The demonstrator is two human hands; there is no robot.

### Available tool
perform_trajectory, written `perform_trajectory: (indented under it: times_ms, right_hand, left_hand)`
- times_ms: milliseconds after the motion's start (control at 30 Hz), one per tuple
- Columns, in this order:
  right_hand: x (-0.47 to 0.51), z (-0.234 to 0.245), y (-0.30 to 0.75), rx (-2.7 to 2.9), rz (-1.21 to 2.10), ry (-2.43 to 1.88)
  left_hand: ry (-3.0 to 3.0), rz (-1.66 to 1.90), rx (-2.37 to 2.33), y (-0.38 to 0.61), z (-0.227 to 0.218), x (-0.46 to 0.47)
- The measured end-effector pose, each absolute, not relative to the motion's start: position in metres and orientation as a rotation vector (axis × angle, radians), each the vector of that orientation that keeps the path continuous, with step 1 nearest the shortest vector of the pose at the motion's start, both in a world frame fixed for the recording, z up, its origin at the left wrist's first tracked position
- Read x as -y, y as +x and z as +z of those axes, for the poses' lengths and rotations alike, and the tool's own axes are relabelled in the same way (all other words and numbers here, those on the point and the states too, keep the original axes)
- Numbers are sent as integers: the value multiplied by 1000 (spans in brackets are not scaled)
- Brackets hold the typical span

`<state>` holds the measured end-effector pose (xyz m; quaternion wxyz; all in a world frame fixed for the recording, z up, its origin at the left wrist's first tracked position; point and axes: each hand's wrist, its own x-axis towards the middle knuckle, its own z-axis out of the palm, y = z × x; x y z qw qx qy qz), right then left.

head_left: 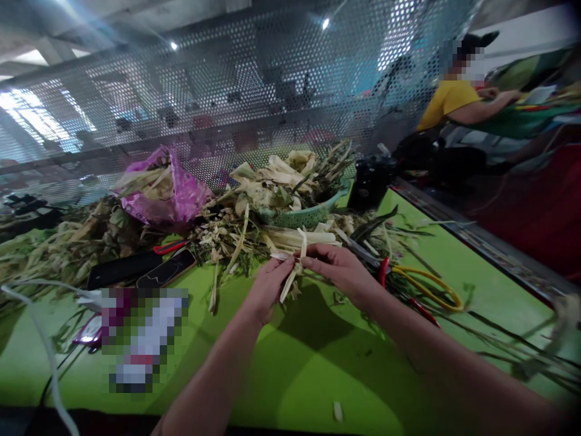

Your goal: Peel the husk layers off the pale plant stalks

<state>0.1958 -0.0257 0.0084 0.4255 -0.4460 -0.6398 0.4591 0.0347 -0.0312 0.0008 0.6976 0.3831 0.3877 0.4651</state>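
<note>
My left hand (269, 284) and my right hand (339, 266) meet above the green table, thumbs and fingers pinched together. Between them is a pale dried husk strip (288, 286), folded or crossed at the fingertips, with one end pointing up and another hanging down. Both hands grip it; some fingers are hidden behind it. Just beyond my fingers lie more pale husk strips (290, 237). To the right of my right hand are scissors with yellow handles (431, 284) and a tool with red handles (384, 272), partly covered by my forearm.
A green basket (302, 218) heaped with dried husks stands behind the hands. Left of it are a pink plastic bag (181, 191), dried plant matter, a phone (167, 269) and a white cable (53, 369). A perforated metal screen (204, 109) backs the table. A person in yellow (454, 100) sits at right.
</note>
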Motion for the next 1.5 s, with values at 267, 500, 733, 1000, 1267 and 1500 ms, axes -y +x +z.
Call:
perform_trajectory:
  times_ms: [267,500,733,1000,1267,1500]
  right_hand:
    - [25,2,196,1331,1264,-1023]
    - [22,1,198,1244,1207,-1093]
    - [18,9,215,1631,620,-1215]
    - [26,11,204,2032,389,-1128]
    - [27,7,203,1699,580,-1219]
    - [26,8,203,1635,578,-1265]
  left_hand:
    - [1010,949,-901,37,-5,35]
    - [1123,934,-905,37,-6,35]
    - [1262,939,-954,33,-5,33]
    - [1362,889,-943,42,-1,36]
    - [1379,799,-818,41,-2,41]
    - [1243,774,-772,46,-1,45]
